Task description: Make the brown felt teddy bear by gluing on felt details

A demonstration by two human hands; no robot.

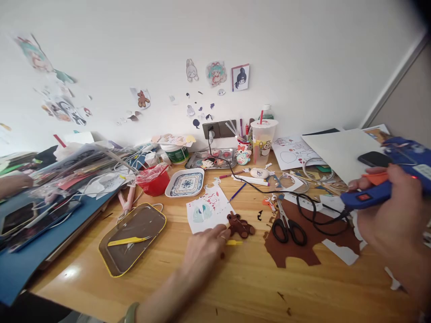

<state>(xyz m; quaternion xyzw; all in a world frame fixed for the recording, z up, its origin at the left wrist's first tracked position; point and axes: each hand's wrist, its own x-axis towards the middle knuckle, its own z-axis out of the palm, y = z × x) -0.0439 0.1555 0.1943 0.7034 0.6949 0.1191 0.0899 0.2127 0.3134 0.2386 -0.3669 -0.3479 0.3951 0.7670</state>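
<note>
In my right hand is a blue glue gun with a red switch and an orange trigger; its black cord trails over the table. My left hand is low over the table, its fingers drawn together at the left edge of a brown teddy bear cutout. What the fingertips hold, if anything, is hidden. A short yellow piece pokes out beside them. Behind the hand lies a paper sheet with drawn patterns. Black-handled scissors rest on a cut brown sheet to the right.
Yellow tweezers lie on a brown tray at left. Behind are a red bin, a patterned dish, a lidded cup and pens. Another person's hand is at far left, above a blue mat.
</note>
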